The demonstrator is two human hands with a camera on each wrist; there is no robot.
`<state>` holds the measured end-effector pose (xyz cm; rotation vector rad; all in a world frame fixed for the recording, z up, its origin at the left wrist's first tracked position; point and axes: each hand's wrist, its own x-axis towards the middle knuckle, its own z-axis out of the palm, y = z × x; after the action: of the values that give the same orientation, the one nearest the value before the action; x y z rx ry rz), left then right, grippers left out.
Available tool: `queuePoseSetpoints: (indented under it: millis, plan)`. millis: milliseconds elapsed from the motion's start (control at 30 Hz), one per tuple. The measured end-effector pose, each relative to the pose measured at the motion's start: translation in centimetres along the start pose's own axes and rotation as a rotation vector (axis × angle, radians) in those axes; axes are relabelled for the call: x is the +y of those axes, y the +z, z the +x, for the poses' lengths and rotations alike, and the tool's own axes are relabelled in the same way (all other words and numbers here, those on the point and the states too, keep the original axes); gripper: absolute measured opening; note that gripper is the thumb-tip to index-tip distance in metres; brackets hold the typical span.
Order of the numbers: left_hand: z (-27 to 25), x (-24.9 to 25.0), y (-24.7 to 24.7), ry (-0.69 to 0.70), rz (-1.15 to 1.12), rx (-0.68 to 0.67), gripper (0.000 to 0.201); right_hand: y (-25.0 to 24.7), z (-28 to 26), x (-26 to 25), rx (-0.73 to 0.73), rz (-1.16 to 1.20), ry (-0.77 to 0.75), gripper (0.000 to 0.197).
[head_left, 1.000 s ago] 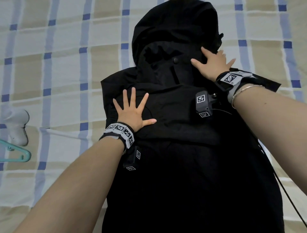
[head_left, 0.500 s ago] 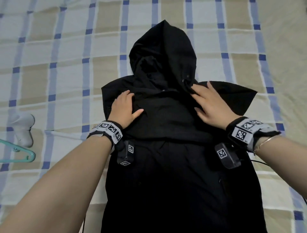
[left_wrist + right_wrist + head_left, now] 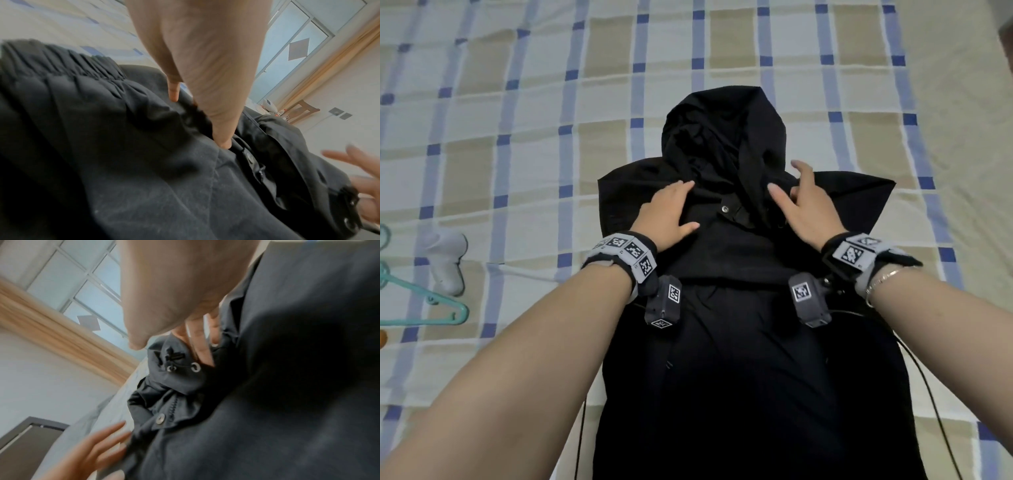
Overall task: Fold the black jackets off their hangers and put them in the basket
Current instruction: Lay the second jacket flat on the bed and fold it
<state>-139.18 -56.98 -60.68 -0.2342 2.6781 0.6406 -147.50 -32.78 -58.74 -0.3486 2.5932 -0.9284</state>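
A black hooded jacket [image 3: 739, 359] lies flat and lengthwise on the checked bedsheet [image 3: 517, 137], its hood [image 3: 722, 137] pointing away from me. My left hand [image 3: 667, 212] rests on the jacket just left of the collar, fingers straight and pressing the cloth [image 3: 144, 146]. My right hand [image 3: 801, 205] sits at the right base of the hood with loosely spread fingers, touching the hood's edge near two metal eyelets [image 3: 183, 368]. A snap button [image 3: 724, 208] shows between the hands. No basket is in view.
A teal hanger [image 3: 424, 308] lies on the sheet at the left edge, with a white handle-shaped object [image 3: 448, 263] beside it. Thin black cables [image 3: 928, 394] trail from my wrists over the jacket. Bare sheet spreads to the left, right and beyond the hood.
My right hand came down from the hood to its base. My left hand slid up from the chest to the collar, fingers drawn together. The whole hood has come into the head view.
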Motion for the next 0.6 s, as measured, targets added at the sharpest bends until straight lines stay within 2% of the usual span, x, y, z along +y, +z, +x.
queuePoseSetpoints:
  millis: [33,100,167,233,333,367,400,433,467,567,600]
  plan:
    - [-0.3,0.1,0.1,-0.001,-0.018,-0.006,0.077,0.1,0.8,-0.8,-0.019,-0.049,0.033,0.062]
    - [-0.9,0.1,-0.1,-0.007,-0.05,0.005,0.072,0.5,2.3,-2.1,-0.004,-0.1,0.093,0.061]
    - [-1.3,0.1,-0.6,-0.011,-0.075,0.043,0.068,0.8,3.5,-3.1,0.031,-0.043,0.136,0.052]
    - [-1.6,0.0,-1.2,-0.019,-0.1,0.091,0.065,1.5,4.5,-3.7,0.007,0.086,0.15,0.042]
    - [-2.4,0.0,-2.1,-0.036,-0.136,0.15,0.064,2.4,4.5,-4.7,-0.043,0.252,0.215,0.066]
    - [-2.6,0.1,-2.4,-0.037,-0.141,0.164,0.065,2.7,4.3,-4.9,-0.068,0.23,0.226,0.064]
    - [-2.8,0.3,-2.5,-0.035,-0.142,0.183,0.067,2.9,4.0,-5.0,-0.101,0.181,0.22,0.05]
    - [-3.1,0.4,-2.7,-0.036,-0.145,0.203,0.069,2.8,3.4,-5.1,-0.133,0.135,0.193,0.029]
    - [-3.3,0.5,-2.7,-0.035,-0.151,0.224,0.071,2.6,2.6,-5.2,-0.166,0.093,0.147,0.017]
    - [-3.8,0.4,-2.9,-0.018,-0.095,0.316,0.081,2.1,-0.4,-4.6,-0.252,0.0,-0.062,0.008]
    - [-4.1,0.3,-2.9,-0.014,-0.058,0.352,0.087,1.9,-1.6,-4.2,-0.278,-0.049,-0.141,0.021]
